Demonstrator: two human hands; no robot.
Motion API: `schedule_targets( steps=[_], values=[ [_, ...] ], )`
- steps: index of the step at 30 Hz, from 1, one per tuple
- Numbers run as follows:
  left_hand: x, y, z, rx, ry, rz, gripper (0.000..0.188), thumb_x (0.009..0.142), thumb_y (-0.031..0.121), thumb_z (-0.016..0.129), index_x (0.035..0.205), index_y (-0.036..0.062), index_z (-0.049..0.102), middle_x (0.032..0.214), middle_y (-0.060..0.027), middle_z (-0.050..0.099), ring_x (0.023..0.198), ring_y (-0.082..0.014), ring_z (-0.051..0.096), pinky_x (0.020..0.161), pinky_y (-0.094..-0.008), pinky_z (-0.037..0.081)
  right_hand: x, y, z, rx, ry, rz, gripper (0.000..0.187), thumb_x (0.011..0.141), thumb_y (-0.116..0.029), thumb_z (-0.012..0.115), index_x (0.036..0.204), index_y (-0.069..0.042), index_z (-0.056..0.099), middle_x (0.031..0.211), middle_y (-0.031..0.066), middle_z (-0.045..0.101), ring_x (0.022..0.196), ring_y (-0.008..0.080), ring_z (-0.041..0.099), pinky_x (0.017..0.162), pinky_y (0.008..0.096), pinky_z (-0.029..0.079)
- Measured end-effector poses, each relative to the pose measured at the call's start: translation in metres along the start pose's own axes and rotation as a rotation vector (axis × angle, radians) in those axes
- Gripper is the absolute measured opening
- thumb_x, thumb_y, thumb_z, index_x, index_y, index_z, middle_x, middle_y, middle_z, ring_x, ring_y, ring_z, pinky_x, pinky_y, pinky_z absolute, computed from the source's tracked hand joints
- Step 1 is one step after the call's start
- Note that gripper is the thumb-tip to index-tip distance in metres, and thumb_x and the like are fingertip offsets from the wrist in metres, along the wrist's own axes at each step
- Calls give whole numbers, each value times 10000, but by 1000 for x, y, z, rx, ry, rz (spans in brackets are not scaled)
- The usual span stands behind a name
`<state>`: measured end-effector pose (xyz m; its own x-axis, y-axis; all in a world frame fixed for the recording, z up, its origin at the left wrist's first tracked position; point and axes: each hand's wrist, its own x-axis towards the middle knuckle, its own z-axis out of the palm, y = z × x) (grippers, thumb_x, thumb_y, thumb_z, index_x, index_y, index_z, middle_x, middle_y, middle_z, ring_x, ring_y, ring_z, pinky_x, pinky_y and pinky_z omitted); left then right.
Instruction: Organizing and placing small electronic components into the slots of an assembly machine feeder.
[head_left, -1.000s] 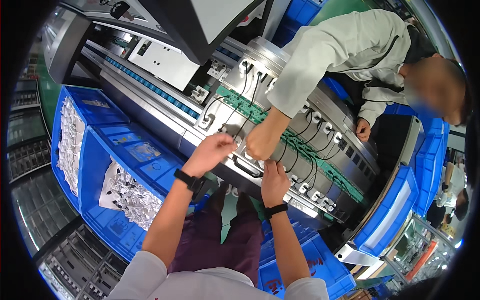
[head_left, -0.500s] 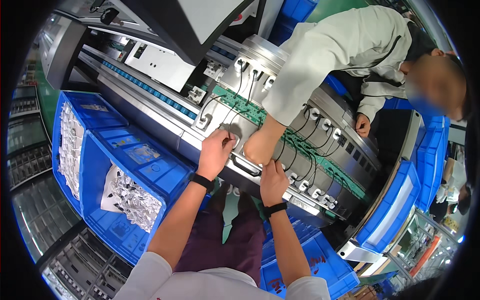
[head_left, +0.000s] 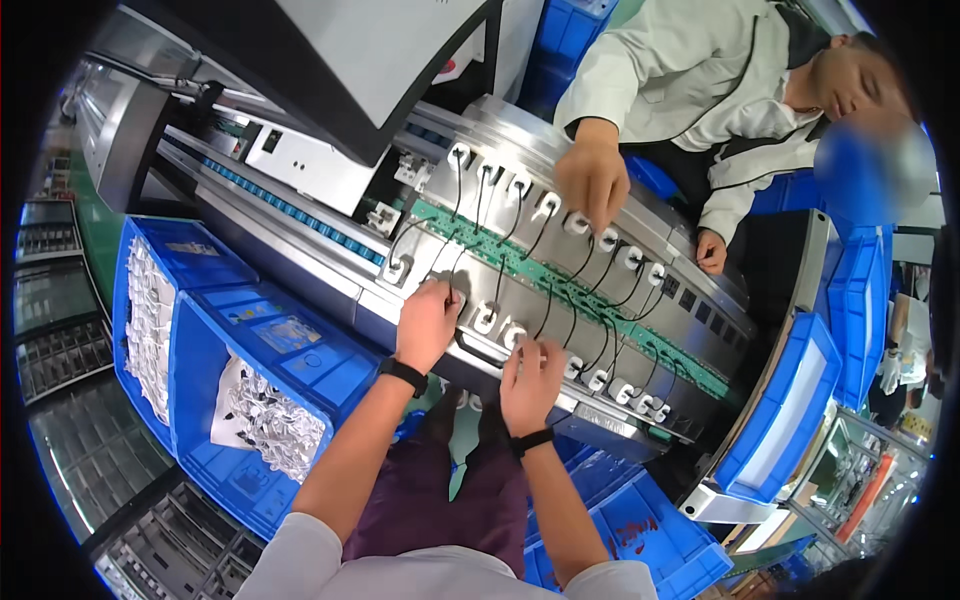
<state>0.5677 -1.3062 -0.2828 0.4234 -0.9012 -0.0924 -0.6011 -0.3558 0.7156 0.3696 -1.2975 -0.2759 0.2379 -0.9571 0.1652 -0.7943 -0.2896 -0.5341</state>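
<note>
In front of me is a metal fixture plate (head_left: 478,262) with a long green circuit board strip (head_left: 530,264) across it. Black cables run from the strip to small white plug housings (head_left: 485,318) along both sides. At the near edge, my left hand (head_left: 427,325) is closed, its fingertips at a white housing (head_left: 458,300) they partly cover. My right hand (head_left: 532,385) lies further right, fingers bent but apart, close to another white housing (head_left: 514,335). Across the fixture, a co-worker's hand (head_left: 594,180) is over the far row of housings.
Blue bins (head_left: 250,385) of white parts stand at my left. A black handle (head_left: 478,350) sits on the fixture's near edge. Behind the fixture runs a conveyor rail (head_left: 290,210), under a large machine cover (head_left: 370,60). Blue trays (head_left: 775,415) stand at the right.
The co-worker's arm has drawn back from the near side to the far row, uncovering housings. My right hand has moved slightly left and nearer to me. My left hand stays near the same housing.
</note>
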Motion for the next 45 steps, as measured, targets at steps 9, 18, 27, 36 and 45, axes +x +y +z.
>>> schedule_targets(
  steps=[9, 18, 27, 36, 45],
  values=[
    [-26, 15, -4, 2, 110, 24, 193, 866, 53, 723, 1034, 7, 641, 975, -168, 631, 818, -345, 658, 739, -423, 541, -34, -11, 66, -67, -304, -201, 245, 854, -152, 699, 1078, -63, 657, 1020, 122, 608, 971, 320, 620, 849, 439, 526],
    [-165, 27, -86, -239, -254, -75, 182, 916, 98, 688, 1089, 48, 659, 940, -129, 633, 826, -301, 685, 745, -390, 552, -16, -8, 74, -327, -536, -277, 201, 890, -83, 597, 1083, -59, 649, 1061, 134, 636, 1014, 318, 624, 878, 411, 539],
    [-282, -2, -167, -248, -137, -220, 144, 935, 115, 687, 1058, 39, 685, 934, -131, 696, 784, -285, 701, 709, -372, 560, 13, -39, -20, -218, -588, -328, 207, 848, -33, 636, 1052, -34, 608, 1016, 169, 645, 965, 381, 652, 821, 471, 555],
    [-343, 4, -221, -336, 190, -540, 145, 964, 107, 666, 1061, 2, 688, 889, -130, 727, 784, -224, 713, 712, -331, 552, 56, -62, -70, -188, -599, -316, 119, 897, -52, 627, 985, -15, 555, 935, 200, 647, 866, 405, 679, 729, 503, 560],
    [-470, 62, -195, -294, 436, -747, 141, 954, 108, 668, 1050, 11, 703, 915, -136, 735, 820, -236, 724, 734, -339, 564, 92, -67, -117, -272, -472, -321, 218, 931, -246, 640, 968, -38, 584, 847, 231, 712, 816, 459, 695, 717, 573, 548]
  ],
)
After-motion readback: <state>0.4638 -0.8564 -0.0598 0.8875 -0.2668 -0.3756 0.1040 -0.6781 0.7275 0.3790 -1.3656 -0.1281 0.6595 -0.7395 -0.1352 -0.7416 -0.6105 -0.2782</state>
